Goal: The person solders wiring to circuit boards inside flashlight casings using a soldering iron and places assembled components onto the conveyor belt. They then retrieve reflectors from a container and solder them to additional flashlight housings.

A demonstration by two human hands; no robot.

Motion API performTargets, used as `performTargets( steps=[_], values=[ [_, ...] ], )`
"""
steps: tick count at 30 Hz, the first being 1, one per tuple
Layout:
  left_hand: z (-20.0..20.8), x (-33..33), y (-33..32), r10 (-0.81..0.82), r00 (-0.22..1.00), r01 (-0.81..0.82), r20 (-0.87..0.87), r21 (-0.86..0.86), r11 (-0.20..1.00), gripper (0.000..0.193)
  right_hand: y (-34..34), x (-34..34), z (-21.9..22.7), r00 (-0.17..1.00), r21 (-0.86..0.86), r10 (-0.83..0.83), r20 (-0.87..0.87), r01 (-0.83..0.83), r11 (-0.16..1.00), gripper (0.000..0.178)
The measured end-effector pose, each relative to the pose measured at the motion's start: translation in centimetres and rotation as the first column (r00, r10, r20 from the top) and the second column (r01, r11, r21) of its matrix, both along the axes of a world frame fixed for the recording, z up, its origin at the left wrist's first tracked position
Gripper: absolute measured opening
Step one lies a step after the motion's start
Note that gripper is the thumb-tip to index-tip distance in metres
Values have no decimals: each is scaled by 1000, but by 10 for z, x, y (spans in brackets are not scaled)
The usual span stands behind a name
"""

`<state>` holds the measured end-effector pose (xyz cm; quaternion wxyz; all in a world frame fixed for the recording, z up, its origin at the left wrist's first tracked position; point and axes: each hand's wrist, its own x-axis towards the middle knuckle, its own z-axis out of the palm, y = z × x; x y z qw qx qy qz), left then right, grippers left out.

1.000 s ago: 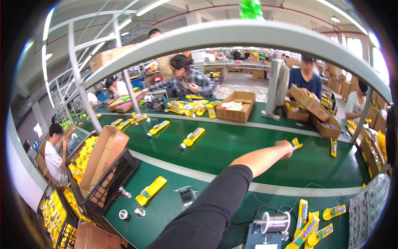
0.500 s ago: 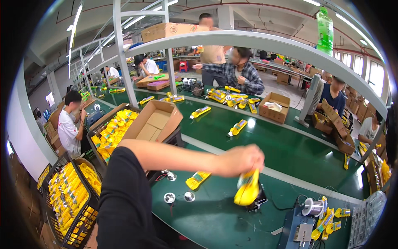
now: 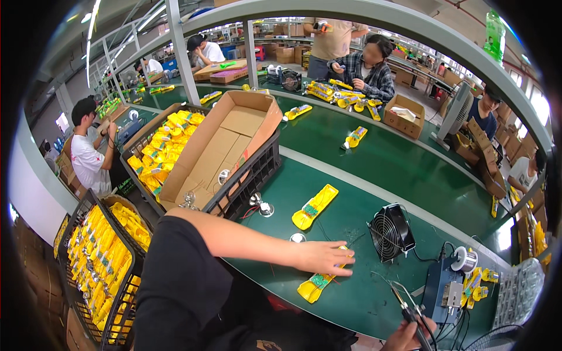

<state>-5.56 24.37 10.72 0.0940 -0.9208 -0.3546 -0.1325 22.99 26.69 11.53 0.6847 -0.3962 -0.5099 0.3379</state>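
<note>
My left hand (image 3: 319,257) lies with fingers spread over the upper end of a yellow plastic housing (image 3: 312,290) on the green table. A small green circuit board and thin wires show in the housing's uncovered part. Farther off rests a second yellow housing (image 3: 316,207), also with a green board. At the lower right, my right hand (image 3: 410,334) is closed around a soldering iron (image 3: 408,310) with a thin guide tube, its tip pointing up and left. A round silver reflector (image 3: 298,237) sits beside my left wrist.
A black fan (image 3: 391,234) stands right of the housings. Beyond it are a blue soldering unit (image 3: 440,295) and a solder spool (image 3: 465,259). An open cardboard box (image 3: 231,131) sits left, near crates of yellow parts (image 3: 96,269). Co-workers sit around a green belt (image 3: 410,169).
My left hand has come back nearer, from gripping a raised yellow housing by the fan to lying over one on the table. My right hand has come into view with the soldering iron.
</note>
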Motion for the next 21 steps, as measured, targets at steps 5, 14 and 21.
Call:
performTargets(
  steps=[5, 14, 21],
  values=[
    [17, 23, -43, 601, 798, -520, -32, -540, 662, 42, 33, -35, 6, 927, 63, 372, 51, -375, 925, 23],
    [-8, 60, -82, 717, 642, -606, 271, -394, 691, 62, 74, -88, 26, 724, -35, 684, 84, -684, 728, 18],
    [-17, 48, -78, 837, 398, -660, 375, -517, 545, 55, 78, -95, 2, 695, -25, 718, 35, -718, 696, 22]
  ],
)
